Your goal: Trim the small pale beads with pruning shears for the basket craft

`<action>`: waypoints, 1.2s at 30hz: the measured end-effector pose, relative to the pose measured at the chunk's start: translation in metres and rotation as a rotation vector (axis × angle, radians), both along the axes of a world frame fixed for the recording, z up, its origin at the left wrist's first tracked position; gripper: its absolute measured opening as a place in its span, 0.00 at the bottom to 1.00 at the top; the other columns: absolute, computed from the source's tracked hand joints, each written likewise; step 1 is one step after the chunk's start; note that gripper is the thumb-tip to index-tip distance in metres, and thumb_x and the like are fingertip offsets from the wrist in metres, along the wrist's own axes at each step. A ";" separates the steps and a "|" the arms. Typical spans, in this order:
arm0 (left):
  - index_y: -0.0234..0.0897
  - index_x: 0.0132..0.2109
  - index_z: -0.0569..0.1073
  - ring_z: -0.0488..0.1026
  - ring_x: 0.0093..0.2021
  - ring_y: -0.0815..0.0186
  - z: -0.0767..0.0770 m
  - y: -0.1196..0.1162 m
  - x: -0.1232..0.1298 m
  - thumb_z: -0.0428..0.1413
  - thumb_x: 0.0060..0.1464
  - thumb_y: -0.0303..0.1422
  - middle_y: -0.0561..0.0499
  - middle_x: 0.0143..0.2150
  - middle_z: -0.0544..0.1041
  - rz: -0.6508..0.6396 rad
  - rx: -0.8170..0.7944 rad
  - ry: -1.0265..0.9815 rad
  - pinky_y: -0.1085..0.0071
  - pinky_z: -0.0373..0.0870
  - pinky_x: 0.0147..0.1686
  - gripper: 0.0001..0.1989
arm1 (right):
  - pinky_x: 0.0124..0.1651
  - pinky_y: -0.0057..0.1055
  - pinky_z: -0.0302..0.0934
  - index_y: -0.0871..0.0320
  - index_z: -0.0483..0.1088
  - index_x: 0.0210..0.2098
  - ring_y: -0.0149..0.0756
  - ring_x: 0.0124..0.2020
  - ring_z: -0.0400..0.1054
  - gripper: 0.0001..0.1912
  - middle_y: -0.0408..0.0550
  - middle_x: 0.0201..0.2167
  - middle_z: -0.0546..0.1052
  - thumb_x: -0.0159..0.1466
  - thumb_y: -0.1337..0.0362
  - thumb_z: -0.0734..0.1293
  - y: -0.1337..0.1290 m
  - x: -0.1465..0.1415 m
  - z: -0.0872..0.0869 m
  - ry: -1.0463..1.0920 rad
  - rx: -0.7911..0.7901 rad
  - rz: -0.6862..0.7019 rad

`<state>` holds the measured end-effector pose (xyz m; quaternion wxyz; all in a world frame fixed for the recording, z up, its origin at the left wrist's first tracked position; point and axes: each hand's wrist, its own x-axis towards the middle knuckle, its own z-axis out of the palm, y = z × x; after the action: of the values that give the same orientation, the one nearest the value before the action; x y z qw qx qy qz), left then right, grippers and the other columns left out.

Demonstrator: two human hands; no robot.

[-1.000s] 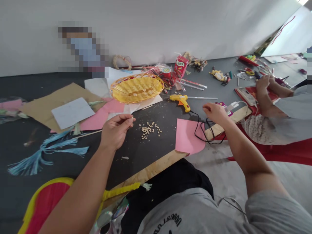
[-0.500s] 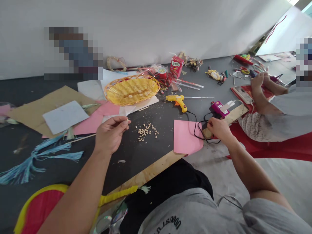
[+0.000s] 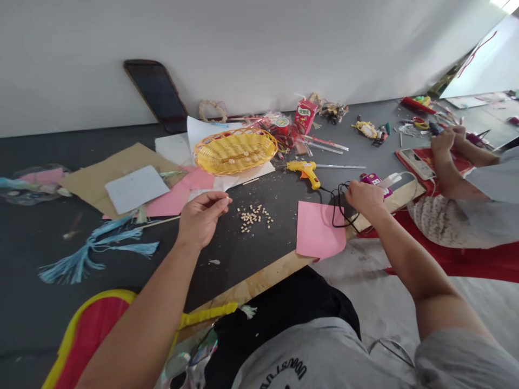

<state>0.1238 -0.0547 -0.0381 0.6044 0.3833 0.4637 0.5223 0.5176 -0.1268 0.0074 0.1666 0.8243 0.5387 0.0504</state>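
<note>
The left hand pinches a tiny pale bit; pale pellets lie at its three o'clock. The right hand, fingers closed on the black cord, is nearer the yellow glue gun, at its ten o'clock, nozzle pointing nine.

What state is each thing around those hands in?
Left hand: pinching a small pale piece
Right hand: curled at black cable, grip unclear
Black cable: loosely looped
Glue gun: lying on its side
Pellets: scattered loosely
Pink sheet: partly off table
Phone: leaning on wall, screen dark
</note>
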 end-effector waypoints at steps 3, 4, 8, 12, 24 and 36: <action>0.34 0.32 0.80 0.72 0.26 0.74 0.000 -0.001 0.000 0.74 0.29 0.33 0.51 0.28 0.80 -0.003 -0.001 -0.008 0.78 0.67 0.29 0.18 | 0.46 0.42 0.67 0.62 0.75 0.50 0.55 0.49 0.77 0.19 0.65 0.45 0.81 0.70 0.61 0.58 0.020 0.008 -0.001 -0.003 0.007 -0.030; 0.34 0.32 0.81 0.72 0.26 0.73 0.000 -0.002 0.000 0.74 0.30 0.33 0.51 0.28 0.80 -0.005 -0.001 -0.009 0.78 0.67 0.29 0.18 | 0.47 0.43 0.67 0.63 0.75 0.51 0.55 0.50 0.77 0.19 0.66 0.46 0.81 0.70 0.61 0.58 0.027 0.012 -0.002 0.003 0.014 -0.055; 0.34 0.33 0.81 0.71 0.27 0.73 -0.002 -0.002 -0.001 0.73 0.31 0.33 0.51 0.28 0.80 -0.012 0.010 -0.008 0.77 0.66 0.30 0.17 | 0.47 0.43 0.67 0.62 0.76 0.53 0.56 0.52 0.76 0.20 0.67 0.50 0.79 0.68 0.63 0.59 0.044 0.028 -0.006 0.071 0.018 -0.159; 0.35 0.33 0.81 0.70 0.27 0.73 -0.003 -0.001 -0.001 0.73 0.33 0.34 0.51 0.29 0.80 -0.024 0.017 0.002 0.76 0.66 0.30 0.17 | 0.45 0.41 0.66 0.58 0.78 0.51 0.55 0.51 0.76 0.21 0.64 0.51 0.80 0.69 0.59 0.58 0.046 0.037 0.001 0.122 -0.011 -0.116; 0.35 0.34 0.81 0.70 0.28 0.72 -0.003 -0.002 -0.002 0.74 0.33 0.36 0.51 0.29 0.80 -0.027 0.018 0.008 0.75 0.65 0.31 0.18 | 0.38 0.31 0.61 0.54 0.75 0.41 0.38 0.35 0.74 0.11 0.48 0.36 0.82 0.69 0.60 0.61 0.027 -0.073 0.037 0.489 0.526 0.564; 0.42 0.38 0.82 0.78 0.40 0.58 -0.009 -0.003 -0.018 0.57 0.55 0.34 0.48 0.38 0.83 -0.307 0.508 0.843 0.63 0.72 0.45 0.08 | 0.55 0.37 0.65 0.58 0.74 0.46 0.42 0.50 0.72 0.20 0.55 0.45 0.79 0.63 0.79 0.57 0.076 -0.188 -0.032 0.835 0.217 0.927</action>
<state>0.1062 -0.0577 -0.0470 0.3224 0.7588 0.4640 0.3240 0.3299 -0.0512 -0.0248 -0.1813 0.4678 0.8512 -0.1540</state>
